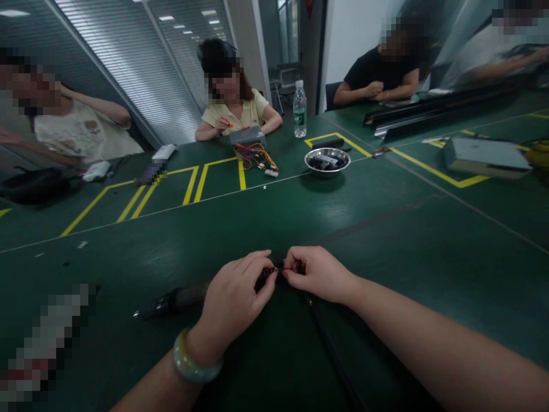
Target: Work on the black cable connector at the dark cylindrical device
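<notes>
Low over the green worktop (386, 240), the left hand (234, 300) and right hand (315, 274) meet, each pinching one end of a small black connector (272, 271) between closed fingertips. A dark cable (330, 349) trails toward the wearer. The water bottle (299, 109) carries a green label, too small to read.

Green table (386, 229) with steel bowl (327, 161)

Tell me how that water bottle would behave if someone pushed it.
The water bottle stands tall and narrow, so a push near the cap would probably tip it. It looks like thin clear plastic, likely light. On its side, the round body may roll across the table.
</notes>
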A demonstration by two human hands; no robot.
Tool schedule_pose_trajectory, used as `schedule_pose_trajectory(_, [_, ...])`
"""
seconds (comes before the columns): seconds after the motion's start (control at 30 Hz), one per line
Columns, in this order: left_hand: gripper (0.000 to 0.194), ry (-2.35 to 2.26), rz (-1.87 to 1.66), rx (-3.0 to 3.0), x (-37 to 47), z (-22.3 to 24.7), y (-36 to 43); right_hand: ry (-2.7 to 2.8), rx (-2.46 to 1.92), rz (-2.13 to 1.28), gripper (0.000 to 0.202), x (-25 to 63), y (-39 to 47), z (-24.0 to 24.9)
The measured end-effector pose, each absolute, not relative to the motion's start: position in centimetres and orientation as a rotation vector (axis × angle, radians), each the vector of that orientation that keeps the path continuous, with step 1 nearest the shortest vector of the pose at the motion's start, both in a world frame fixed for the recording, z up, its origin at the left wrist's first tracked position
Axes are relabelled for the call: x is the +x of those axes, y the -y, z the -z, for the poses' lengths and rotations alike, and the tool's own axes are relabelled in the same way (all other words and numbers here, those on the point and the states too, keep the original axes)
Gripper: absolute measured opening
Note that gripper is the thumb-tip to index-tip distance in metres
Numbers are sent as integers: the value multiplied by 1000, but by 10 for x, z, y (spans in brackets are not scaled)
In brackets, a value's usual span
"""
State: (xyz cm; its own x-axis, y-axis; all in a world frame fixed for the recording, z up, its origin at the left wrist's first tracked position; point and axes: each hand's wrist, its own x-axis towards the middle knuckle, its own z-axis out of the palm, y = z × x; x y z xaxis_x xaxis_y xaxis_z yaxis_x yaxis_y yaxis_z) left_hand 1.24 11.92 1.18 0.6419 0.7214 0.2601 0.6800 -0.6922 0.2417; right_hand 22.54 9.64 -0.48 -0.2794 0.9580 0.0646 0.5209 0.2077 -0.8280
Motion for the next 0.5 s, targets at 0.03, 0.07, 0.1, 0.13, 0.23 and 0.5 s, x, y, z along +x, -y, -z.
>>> schedule_pose_trajectory(0.03, [12, -1177, -511, 2734, 12, -12, -119, 1893, -1368, -952, 4, 225, -96, 5])
schedule_pose_trajectory(0.07, [13, -1180, -507, 2732, 12, -12, -119, 1894, -1365, -956, 4, 225, -96, 5])
schedule_pose_trajectory(0.1, [12, -1181, -503, 2732, 12, -12, -118, 1893, -1363, -959, 4, 225, -96, 5])
schedule_pose_trajectory(0.13, [12, -1183, -501, 2731, 12, -12, -118, 1892, -1362, -962, 5, 225, -96, 4])
schedule_pose_trajectory(0.23, [15, -1195, -515, 2735, 12, -12, -118, 1886, -1363, -964, 4, 225, -96, 3])
schedule_pose_trajectory(0.5, [18, -1130, -565, 2760, 13, -12, -119, 1872, -1385, -961, 3, 224, -94, 4])
